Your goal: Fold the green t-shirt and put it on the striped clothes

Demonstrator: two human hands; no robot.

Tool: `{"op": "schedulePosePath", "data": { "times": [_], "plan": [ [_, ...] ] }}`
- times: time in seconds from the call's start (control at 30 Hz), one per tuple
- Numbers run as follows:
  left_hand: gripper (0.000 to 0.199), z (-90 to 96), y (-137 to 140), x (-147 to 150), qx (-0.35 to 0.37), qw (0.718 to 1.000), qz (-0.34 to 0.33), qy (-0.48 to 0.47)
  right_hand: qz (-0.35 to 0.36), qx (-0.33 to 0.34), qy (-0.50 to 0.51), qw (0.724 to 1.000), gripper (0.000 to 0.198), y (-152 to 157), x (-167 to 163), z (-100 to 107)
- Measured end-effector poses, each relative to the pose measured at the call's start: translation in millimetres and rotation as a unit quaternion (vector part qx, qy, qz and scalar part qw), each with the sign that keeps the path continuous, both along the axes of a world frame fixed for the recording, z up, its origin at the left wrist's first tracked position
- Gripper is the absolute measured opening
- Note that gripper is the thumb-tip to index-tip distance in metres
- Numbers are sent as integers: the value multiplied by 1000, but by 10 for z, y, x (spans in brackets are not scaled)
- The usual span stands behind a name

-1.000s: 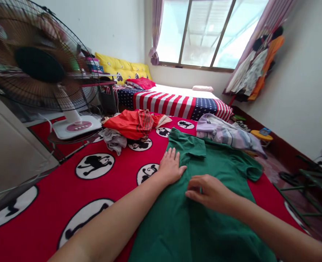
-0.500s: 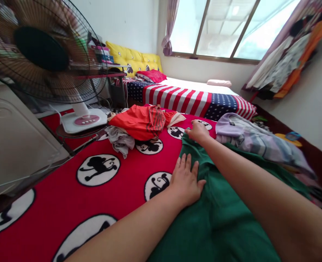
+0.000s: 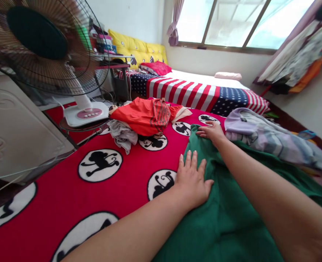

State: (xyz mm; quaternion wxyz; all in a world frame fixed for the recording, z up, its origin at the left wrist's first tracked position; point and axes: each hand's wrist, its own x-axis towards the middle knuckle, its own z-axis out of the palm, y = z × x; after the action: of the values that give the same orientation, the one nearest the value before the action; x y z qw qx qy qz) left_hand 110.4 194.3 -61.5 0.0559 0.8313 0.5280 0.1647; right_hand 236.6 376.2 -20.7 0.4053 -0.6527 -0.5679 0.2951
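Observation:
A green cloth garment lies spread on a red blanket printed with black monkeys in white ovals. My left hand rests flat on the garment's left edge, fingers spread. Farther off, my right hand lies on its far end with the fingers stretched out, holding nothing. Both my forearms hide parts of the green cloth. Beyond the right hand, a lilac and grey plaid cloth sits in a loose heap against the garment's right side.
An orange-red garment and a crumpled grey cloth lie at the blanket's far left. A fan stands at the left beside a white cabinet. Behind is a bed with a flag-patterned cover. Clothes hang at the right.
My right hand has gone from pinching the garment's far corner to lying on it with fingers extended. The left hand stays flat on the cloth. The whole view has shifted slightly.

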Motion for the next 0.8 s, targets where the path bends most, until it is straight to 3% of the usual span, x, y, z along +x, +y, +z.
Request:
{"op": "schedulePosePath", "data": {
  "times": [0.07, 0.13, 0.23, 0.3, 0.47, 0.6, 0.67, 0.73, 0.8],
  "plan": [
    [66, -9, 5, -5, 2, 1000, -4, -4, 16, 46, -30, 998, 34, -129, 105, 54],
    [63, -13, 6, -12, 5, 1000, -9, -11, 26, 103, -150, 983, 21, -309, 264, 96],
    [57, -3, 3, -21, 1, 1000, -13, -25, 20, 153, -363, 919, 13, -649, 537, 62],
    [53, 10, 2, -28, -2, 999, -15, -29, 16, 163, -417, 894, 19, -860, 694, -22],
    [48, 28, 14, -45, -6, 999, -33, -19, 88, 139, -498, 852, 34, -1165, 835, -134],
    [50, 13, 42, -55, 2, 999, -41, -8, 68, 177, -475, 859, 29, -1464, 709, 34],
    [52, 7, 53, -66, 7, 999, -49, -7, 138, 179, -459, 859, 24, -1717, 636, 92],
    [50, 11, 57, -83, 14, 998, -56, -13, 228, 137, -454, 850, 24, -2011, 599, 92],
    [47, 27, 56, -105, 24, 998, -60, -27, 265, 100, -440, 852, 24, -2308, 598, 63]
  ]
}}
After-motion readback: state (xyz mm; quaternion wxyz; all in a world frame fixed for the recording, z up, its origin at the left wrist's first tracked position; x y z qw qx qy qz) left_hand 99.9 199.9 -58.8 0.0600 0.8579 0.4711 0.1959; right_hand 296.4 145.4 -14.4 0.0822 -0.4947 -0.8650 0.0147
